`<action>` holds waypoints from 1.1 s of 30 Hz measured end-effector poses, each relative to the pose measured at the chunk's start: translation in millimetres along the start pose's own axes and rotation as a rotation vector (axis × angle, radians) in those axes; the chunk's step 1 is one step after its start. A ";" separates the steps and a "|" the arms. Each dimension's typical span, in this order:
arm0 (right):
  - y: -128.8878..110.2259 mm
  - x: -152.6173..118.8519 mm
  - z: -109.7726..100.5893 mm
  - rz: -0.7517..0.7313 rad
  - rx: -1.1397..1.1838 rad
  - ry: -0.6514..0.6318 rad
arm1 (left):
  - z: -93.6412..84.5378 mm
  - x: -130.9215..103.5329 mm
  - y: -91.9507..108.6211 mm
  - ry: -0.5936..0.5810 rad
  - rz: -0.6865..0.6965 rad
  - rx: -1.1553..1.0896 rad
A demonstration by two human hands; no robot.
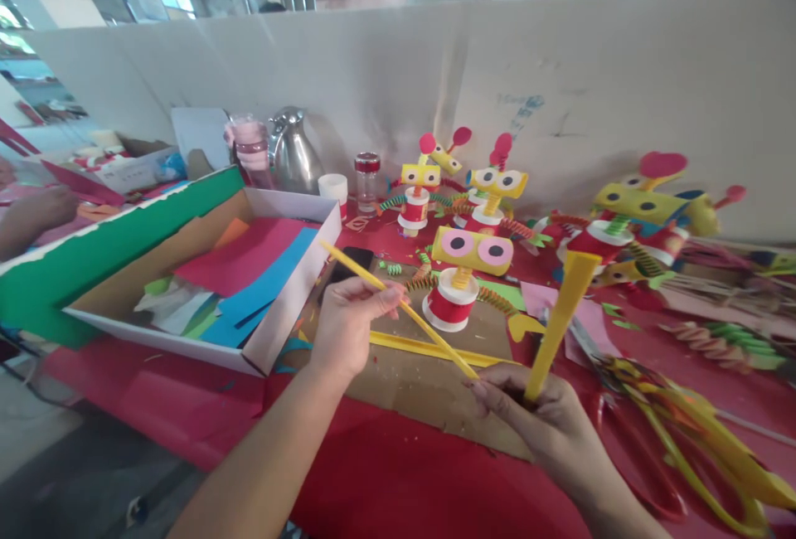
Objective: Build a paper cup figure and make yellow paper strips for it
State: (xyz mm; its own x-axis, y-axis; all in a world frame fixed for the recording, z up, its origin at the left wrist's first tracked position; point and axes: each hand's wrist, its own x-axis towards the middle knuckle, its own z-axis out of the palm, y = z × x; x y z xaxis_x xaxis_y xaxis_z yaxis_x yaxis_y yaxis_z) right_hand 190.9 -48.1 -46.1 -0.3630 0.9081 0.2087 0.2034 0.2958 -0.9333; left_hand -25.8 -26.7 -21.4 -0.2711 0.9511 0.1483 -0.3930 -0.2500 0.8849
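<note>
A thin yellow paper strip [429,332] slants between my two hands. My left hand [351,323] pinches it near its upper left part. At its lower right end, my right hand [528,406] grips it between thumb and finger. A second, wider yellow paper strip [565,319] stands up out of the same right hand. Beneath the hands lies a brown cardboard sheet [398,386], with another yellow strip [435,348] flat across it. Just beyond stands a paper-cup figure [451,303] with a yellow head, pink-ringed eyes and springy folded-paper arms.
An open box [264,340] of coloured paper stands left. Scissors [609,381] with red handles lie right, beside yellow-handled ones. More cup figures [414,207], a glass jar [367,182], a white cup [334,189] and a steel jug [295,153] line the partition. Another person's hand [46,211] is far left.
</note>
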 end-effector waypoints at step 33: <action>-6.3 0.7 -15.7 0.075 0.139 0.098 | 13.4 -18.8 -20.7 -0.240 -0.177 0.037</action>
State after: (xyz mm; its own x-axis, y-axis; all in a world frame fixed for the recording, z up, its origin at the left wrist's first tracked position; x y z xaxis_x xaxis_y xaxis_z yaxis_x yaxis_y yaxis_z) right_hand 203.7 -44.7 -35.5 -0.2601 0.9526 0.1581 0.0966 0.1886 -0.9773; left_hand -0.8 -37.0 -36.6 0.0166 0.9961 0.0863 -0.3823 -0.0734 0.9211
